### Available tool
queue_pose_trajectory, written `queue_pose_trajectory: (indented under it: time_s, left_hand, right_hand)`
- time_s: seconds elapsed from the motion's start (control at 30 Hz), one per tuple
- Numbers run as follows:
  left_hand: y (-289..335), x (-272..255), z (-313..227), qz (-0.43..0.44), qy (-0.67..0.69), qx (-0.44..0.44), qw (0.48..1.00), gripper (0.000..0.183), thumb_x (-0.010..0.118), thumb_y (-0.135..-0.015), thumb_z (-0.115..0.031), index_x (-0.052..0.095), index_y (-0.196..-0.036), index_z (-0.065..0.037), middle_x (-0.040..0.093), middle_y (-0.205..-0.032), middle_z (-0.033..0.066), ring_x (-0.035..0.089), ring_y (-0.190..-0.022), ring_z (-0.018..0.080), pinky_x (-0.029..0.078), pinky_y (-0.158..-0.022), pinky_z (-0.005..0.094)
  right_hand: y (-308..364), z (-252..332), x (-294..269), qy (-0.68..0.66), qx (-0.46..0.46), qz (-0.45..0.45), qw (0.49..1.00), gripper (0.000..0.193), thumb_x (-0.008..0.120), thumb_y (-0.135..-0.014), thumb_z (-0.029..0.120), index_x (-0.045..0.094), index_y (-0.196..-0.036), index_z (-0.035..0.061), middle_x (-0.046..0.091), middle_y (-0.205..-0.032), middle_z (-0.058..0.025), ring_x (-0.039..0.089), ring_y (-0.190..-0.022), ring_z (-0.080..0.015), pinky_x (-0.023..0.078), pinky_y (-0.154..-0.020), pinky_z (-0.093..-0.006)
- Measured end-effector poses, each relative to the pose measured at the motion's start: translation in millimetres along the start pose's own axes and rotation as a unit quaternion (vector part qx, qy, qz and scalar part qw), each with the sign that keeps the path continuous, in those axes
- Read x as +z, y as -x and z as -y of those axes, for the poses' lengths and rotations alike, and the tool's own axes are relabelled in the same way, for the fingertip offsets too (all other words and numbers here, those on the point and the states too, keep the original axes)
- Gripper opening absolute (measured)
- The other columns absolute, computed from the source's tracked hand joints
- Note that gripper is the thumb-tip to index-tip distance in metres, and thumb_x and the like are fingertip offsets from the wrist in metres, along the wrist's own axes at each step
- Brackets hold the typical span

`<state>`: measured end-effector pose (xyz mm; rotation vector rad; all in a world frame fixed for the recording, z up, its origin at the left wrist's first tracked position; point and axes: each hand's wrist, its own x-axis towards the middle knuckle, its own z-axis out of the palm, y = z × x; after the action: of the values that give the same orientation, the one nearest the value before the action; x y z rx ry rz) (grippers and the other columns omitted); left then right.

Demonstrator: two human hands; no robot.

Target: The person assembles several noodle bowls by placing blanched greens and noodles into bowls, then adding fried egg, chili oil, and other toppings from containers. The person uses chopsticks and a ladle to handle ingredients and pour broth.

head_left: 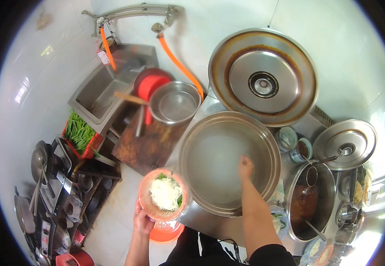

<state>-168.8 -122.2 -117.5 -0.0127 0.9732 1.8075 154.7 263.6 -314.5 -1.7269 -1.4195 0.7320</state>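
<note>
From here, the left hand (143,219) grips a basket (158,215) of white strands (165,195) near the pot's (217,210) lower-left edge; the right hand (245,167) works over the pot, grip unclear. Next probably needs the basket level.

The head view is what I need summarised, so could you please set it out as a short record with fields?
Left hand: holds a pink basket
Basket contents: white strands, green leaves
Right hand: over or inside the wide pot; anything it grips cannot be made out
Behind the pot: large steel lid
Right of the pot: deep steel pot, red-brown contents
Left of the pot: brown board, saucepan
Upper left: steel sink
</note>
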Motion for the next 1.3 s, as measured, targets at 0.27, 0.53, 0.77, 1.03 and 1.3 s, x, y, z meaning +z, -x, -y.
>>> queue_pose_trajectory:
  time_s: [0.27, 0.53, 0.77, 1.03, 1.3]
  left_hand:
    - [-2.4, -13.5, 5.8, -0.034, -0.046, -0.014, 0.998, 0.071, 0.060, -0.082, 0.003, 0.042, -0.150, -0.011, 0.061, -0.133, 0.0061, 0.066, -0.110, 0.0201, 0.062, -0.077, 0.0328]
    - [-4.9, -22.7, 8.3, -0.025, -0.091, -0.018, 0.995, 0.058, 0.060, -0.093, -0.006, 0.043, -0.148, -0.014, 0.063, -0.125, 0.0061, 0.068, -0.090, 0.0142, 0.057, -0.054, 0.0234]
    - [-5.5, -29.9, 7.8, -0.007, -0.110, -0.019, 0.994, 0.057, 0.066, -0.094, -0.012, 0.044, -0.147, -0.015, 0.063, -0.124, 0.0045, 0.067, -0.087, 0.0128, 0.052, -0.051, 0.0221]
    - [-9.6, -22.0, 7.7, -0.054, -0.094, -0.013, 0.994, 0.062, 0.071, -0.088, -0.005, 0.047, -0.145, -0.012, 0.064, -0.121, 0.0017, 0.066, -0.091, 0.0127, 0.054, -0.060, 0.0235]
    - [-7.6, -22.0, 3.2, -0.033, -0.095, -0.029, 0.995, 0.058, 0.067, -0.088, -0.002, 0.050, -0.142, -0.012, 0.066, -0.118, 0.0010, 0.065, -0.084, 0.0098, 0.049, -0.054, 0.0213]
  right_hand:
    - [65.5, 31.2, -24.2, 0.056, -0.221, 0.450, 0.863, 0.024, 0.063, -0.097, 0.029, 0.076, -0.100, 0.0091, 0.074, -0.100, -0.0129, 0.070, -0.096, -0.0277, 0.054, -0.085, -0.0364]
    - [-12.3, 38.8, -64.8, 0.248, -0.123, 0.222, 0.935, 0.032, 0.063, -0.095, 0.033, 0.074, -0.102, 0.0037, 0.072, -0.103, -0.0166, 0.066, -0.095, -0.0332, 0.052, -0.090, -0.0429]
    - [11.8, 19.1, 7.1, 0.141, -0.115, 0.226, 0.957, 0.034, 0.061, -0.097, 0.033, 0.070, -0.108, 0.0022, 0.071, -0.112, -0.0160, 0.066, -0.107, -0.0306, 0.050, -0.092, -0.0451]
    - [13.4, 45.3, -76.6, 0.253, -0.321, 0.564, 0.717, 0.018, 0.061, -0.096, 0.025, 0.070, -0.107, 0.0152, 0.069, -0.111, -0.0155, 0.065, -0.098, -0.0348, 0.051, -0.086, -0.0436]
    - [-23.8, 0.4, -35.4, -0.077, 0.114, 0.125, 0.983, 0.038, 0.053, -0.101, 0.034, 0.067, -0.111, 0.0002, 0.071, -0.105, -0.0156, 0.066, -0.100, -0.0272, 0.050, -0.092, -0.0422]
